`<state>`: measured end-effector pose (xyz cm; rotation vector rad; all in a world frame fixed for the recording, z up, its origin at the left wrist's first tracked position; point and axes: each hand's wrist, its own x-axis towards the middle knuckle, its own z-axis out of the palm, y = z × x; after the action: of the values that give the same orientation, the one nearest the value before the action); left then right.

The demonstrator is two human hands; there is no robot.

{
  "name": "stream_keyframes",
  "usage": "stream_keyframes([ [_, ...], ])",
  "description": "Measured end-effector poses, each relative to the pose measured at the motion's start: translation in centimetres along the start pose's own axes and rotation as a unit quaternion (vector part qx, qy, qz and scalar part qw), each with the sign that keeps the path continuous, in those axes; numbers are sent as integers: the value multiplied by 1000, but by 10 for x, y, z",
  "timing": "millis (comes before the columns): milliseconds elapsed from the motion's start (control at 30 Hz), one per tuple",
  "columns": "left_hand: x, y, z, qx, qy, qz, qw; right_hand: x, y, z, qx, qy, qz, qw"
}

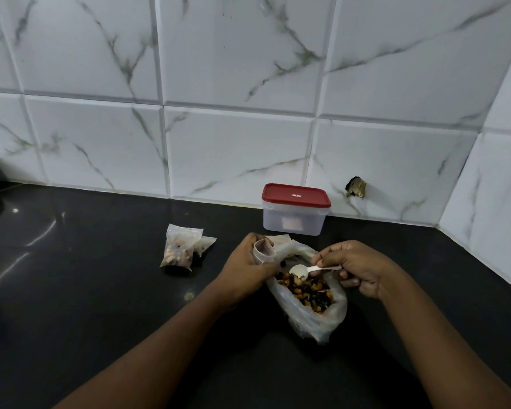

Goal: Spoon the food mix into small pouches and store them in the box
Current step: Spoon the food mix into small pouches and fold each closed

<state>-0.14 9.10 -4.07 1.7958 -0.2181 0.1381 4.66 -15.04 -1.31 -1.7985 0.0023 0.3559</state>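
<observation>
Left hand: holds a small open pouch in curled fingers, just left of the big bag.
Right hand: pinches a white spoon over the food.
Food mix: in a clear bag on the black counter, between the two hands.
Filled pouches: two, lying to the left, apart from the hands.
Box: red lid on, far side by the wall.
</observation>
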Motion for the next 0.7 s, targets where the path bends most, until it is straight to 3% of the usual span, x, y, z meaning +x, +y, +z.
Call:
stream_keyframes([
  [200, 0, 0, -1, -4, -8, -6, 1000, -1, -4, -6, 83, -3, -30, 996],
  [367, 2, -4, -1, -3, -8, 10, 1000, -9, -10, 9, 146, -34, -123, 981],
  [433, 3, -6, -1, -8, -8, 12, 1000, -16, -13, 20, 81, -41, -171, 981],
  [533, 4, -8, 0, 1, -6, 21, 1000, -26, -16, 34, -128, -36, -245, 960],
  [700, 5, -9, 0, 13, 7, 20, 1000, -31, -22, 31, -147, 3, -289, 946],
])
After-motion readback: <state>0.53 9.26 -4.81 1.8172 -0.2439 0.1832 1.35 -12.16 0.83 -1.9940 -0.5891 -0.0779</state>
